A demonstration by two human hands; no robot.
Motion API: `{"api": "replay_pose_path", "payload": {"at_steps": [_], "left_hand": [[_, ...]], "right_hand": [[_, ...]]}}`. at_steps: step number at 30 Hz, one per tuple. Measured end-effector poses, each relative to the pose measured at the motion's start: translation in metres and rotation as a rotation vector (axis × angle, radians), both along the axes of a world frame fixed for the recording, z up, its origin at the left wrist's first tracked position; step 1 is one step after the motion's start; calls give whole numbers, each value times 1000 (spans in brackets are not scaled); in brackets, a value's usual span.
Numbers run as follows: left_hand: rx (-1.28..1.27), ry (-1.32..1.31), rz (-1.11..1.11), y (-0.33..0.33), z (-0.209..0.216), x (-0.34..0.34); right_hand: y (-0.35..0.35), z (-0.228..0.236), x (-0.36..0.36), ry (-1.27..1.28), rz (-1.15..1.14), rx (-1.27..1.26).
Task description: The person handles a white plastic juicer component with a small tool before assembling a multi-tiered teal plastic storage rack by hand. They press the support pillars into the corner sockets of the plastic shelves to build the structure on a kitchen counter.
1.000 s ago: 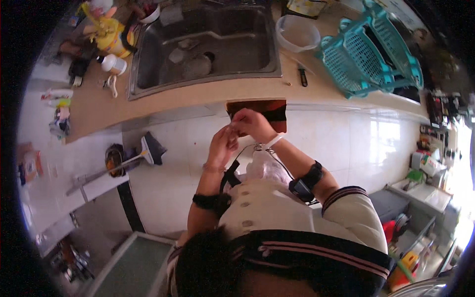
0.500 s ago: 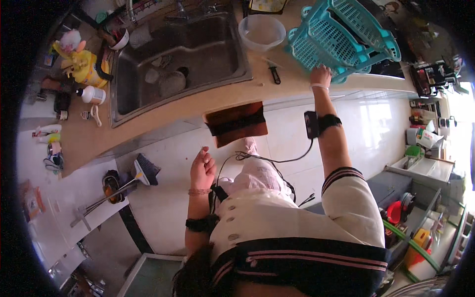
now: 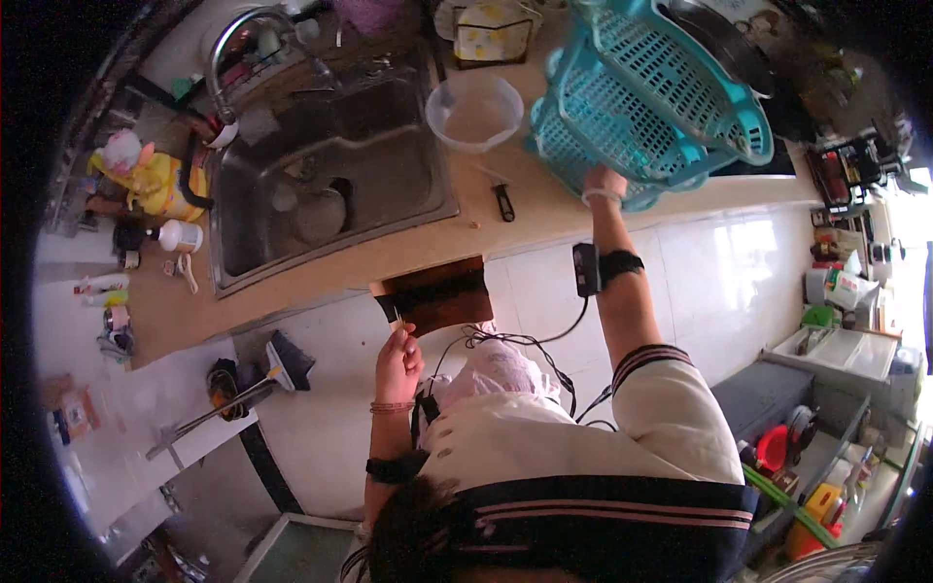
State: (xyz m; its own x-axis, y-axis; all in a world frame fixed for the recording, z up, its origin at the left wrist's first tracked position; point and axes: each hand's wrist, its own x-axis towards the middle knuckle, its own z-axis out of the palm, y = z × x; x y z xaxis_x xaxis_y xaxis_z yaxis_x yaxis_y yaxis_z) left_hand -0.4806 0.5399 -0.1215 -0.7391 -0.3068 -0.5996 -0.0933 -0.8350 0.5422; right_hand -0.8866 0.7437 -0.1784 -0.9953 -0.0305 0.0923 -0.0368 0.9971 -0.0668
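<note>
My left hand (image 3: 397,364) is raised in front of the counter, its fingers pinched together. A thin pale sliver sticks up from the fingertips, too small to name. My right hand (image 3: 604,183) reaches to the low front of a tiered teal plastic basket rack (image 3: 622,117). Its fingers go in at the lower tier and are mostly hidden. Left of the rack, a knife with a black handle (image 3: 503,203) lies on the counter. A translucent plastic bowl (image 3: 474,115) stands behind the knife, beside the sink.
The steel sink (image 3: 389,209) with its curved faucet (image 3: 228,58) lies to the left, a round pale item inside. A white bottle (image 3: 181,235) and a yellow container (image 3: 160,189) stand left of it. A brown and black mat (image 3: 437,299) hangs at the counter front. A broom (image 3: 290,362) is at lower left.
The view has shifted, so the counter, sink and rack appear lower. My right hand has gone further into the rack's lower tier. The left hand keeps its pinch.
</note>
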Motion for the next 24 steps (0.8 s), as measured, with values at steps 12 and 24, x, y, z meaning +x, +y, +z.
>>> {"api": "replay_pose_path", "payload": {"at_steps": [12,24], "left_hand": [[-396,17,-6,-12,9,10],[-529,-72,182,-65,3,221]], "right_hand": [[-97,62,244,-749,522,-1346],[-246,79,495,-947,1160,-927]]}}
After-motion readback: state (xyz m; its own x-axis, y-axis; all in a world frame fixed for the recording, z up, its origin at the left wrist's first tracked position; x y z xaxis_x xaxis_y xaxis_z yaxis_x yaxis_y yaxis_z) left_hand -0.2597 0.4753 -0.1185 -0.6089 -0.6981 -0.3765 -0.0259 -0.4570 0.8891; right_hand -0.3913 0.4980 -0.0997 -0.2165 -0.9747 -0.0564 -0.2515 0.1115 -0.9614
